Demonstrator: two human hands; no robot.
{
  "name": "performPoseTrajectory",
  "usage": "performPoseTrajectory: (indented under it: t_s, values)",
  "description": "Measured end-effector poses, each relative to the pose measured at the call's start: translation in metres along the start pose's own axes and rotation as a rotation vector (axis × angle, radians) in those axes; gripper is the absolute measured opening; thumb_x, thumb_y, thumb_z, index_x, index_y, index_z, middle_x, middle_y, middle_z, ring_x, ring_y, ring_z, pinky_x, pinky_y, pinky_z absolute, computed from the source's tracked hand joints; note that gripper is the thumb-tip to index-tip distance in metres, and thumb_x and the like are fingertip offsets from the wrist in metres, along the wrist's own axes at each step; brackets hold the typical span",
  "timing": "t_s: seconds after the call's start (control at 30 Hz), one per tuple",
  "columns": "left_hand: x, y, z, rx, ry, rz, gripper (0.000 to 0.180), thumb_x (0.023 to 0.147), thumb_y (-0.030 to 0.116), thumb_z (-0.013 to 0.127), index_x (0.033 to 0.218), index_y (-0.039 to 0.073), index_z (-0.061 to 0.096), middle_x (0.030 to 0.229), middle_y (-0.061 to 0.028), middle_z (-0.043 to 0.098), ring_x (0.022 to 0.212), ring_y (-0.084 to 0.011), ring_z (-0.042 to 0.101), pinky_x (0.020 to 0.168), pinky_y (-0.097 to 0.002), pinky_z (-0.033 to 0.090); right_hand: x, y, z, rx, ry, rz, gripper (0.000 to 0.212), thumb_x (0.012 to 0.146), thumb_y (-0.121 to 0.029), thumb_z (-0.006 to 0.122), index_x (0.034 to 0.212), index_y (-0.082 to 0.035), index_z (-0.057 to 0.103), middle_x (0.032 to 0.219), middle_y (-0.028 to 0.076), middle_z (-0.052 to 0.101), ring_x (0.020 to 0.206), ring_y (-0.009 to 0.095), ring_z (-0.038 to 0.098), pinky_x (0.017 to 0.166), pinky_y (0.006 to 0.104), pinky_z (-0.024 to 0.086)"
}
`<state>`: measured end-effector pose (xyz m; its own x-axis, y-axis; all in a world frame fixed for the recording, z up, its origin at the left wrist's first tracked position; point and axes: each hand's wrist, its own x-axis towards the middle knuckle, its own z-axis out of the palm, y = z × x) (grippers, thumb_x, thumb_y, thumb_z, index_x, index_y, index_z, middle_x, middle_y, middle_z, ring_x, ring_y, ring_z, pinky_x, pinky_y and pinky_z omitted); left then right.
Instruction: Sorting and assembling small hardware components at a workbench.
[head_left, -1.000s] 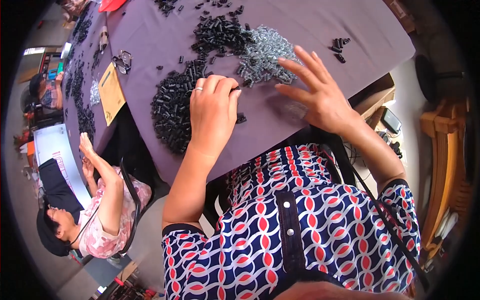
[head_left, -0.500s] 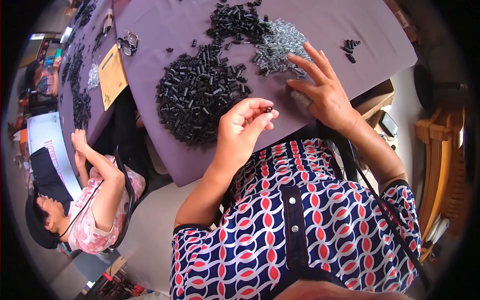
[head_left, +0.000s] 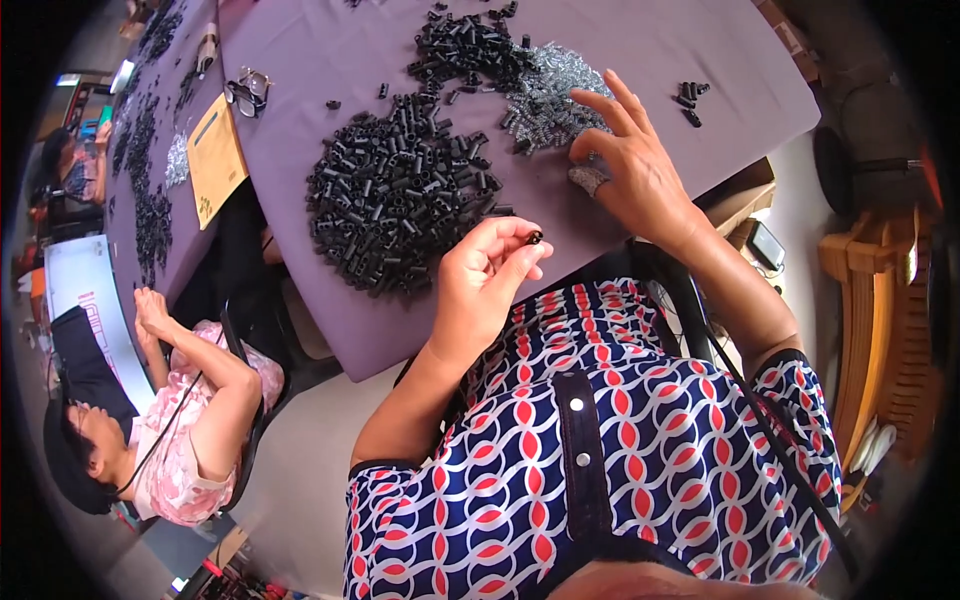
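Note:
My left hand point(head_left: 485, 275) pinches a small black plastic tube point(head_left: 535, 238) between thumb and forefinger, its open end showing. Just to its left a large heap of similar black tubes point(head_left: 395, 190) covers the cloth. My right hand point(head_left: 645, 175) is over the near right side of a pile of small silvery coil springs point(head_left: 560, 95). Its thumb wears a greyish finger cover point(head_left: 588, 180) and bends toward the forefinger, while the other fingers stretch out. Anything between those two tips is too small to make out.
A second black tube heap point(head_left: 465, 45) adjoins the springs; several loose tubes point(head_left: 692, 100) lie at the right. Purple-grey cloth covers the table point(head_left: 740, 60). Eyeglasses point(head_left: 248, 92) and a yellow envelope point(head_left: 215, 160) lie leftward. A co-worker point(head_left: 200, 400) sits at left, wooden furniture point(head_left: 865, 330) at right.
My right hand has drawn its thumb and forefinger closer together beside the springs. My left hand still holds the black tube, slightly lower. The whole view has shifted a little.

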<state>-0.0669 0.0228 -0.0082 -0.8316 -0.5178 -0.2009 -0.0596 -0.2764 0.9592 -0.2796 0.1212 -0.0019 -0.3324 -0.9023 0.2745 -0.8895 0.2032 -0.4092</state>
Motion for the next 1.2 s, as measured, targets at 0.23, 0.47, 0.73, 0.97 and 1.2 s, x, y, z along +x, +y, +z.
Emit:
performPoseTrajectory:
  t_s: [0.23,0.47,0.73,0.97,1.2]
  values:
    - [-0.002,0.001,0.003,0.015,-0.01,-0.015,0.014,0.094,0.002,0.062,0.107,-0.004,0.062,0.093,-0.0061,0.07,0.075,-0.0077,0.062,0.07,-0.0211,0.05,0.0,0.001,0.002,-0.007,-0.027,0.062,0.025,0.069,0.005,0.071,0.089,-0.008,0.064,0.149,0.01,0.042,0.148,0.041,0.017,0.118,0.052,0.026]
    - [0.006,0.004,0.003,0.091,0.01,-0.016,0.017,0.094,0.004,0.062,0.11,-0.002,0.062,0.095,-0.009,0.071,0.076,-0.009,0.062,0.072,-0.0224,0.051,-0.005,-0.001,0.0,-0.07,0.048,-0.024,0.027,0.067,0.006,0.07,0.089,-0.007,0.061,0.15,0.011,0.042,0.148,0.041,0.018,0.117,0.0533,0.027]
    - [0.012,0.002,0.012,0.109,0.052,0.027,0.014,0.094,0.003,0.063,0.106,-0.002,0.065,0.09,-0.0018,0.068,0.073,-0.0063,0.061,0.067,-0.0206,0.05,-0.017,-0.023,-0.01,0.521,-0.155,-0.133,0.023,0.078,0.001,0.07,0.096,-0.004,0.057,0.097,0.01,0.065,0.091,0.033,0.063,0.08,0.039,0.051]
    - [0.006,0.001,0.008,0.251,-0.034,0.002,0.015,0.091,-0.001,0.063,0.106,-0.002,0.065,0.085,-0.0025,0.068,0.075,-0.0067,0.063,0.069,-0.0219,0.052,-0.021,-0.022,-0.015,0.817,-0.423,0.122,0.025,0.077,0.008,0.065,0.099,0.0,0.058,0.089,0.005,0.062,0.084,0.017,0.063,0.074,0.0291,0.05]
    - [0.01,0.005,-0.001,0.094,-0.303,-0.023,0.014,0.092,-0.002,0.063,0.105,-0.002,0.065,0.084,-0.0031,0.068,0.074,-0.007,0.062,0.068,-0.0211,0.05,-0.017,-0.013,-0.003,1.547,-0.746,0.367,0.027,0.081,-0.005,0.079,0.093,-0.004,0.055,0.084,-0.003,0.059,0.076,0.004,0.056,0.067,0.0196,0.045]
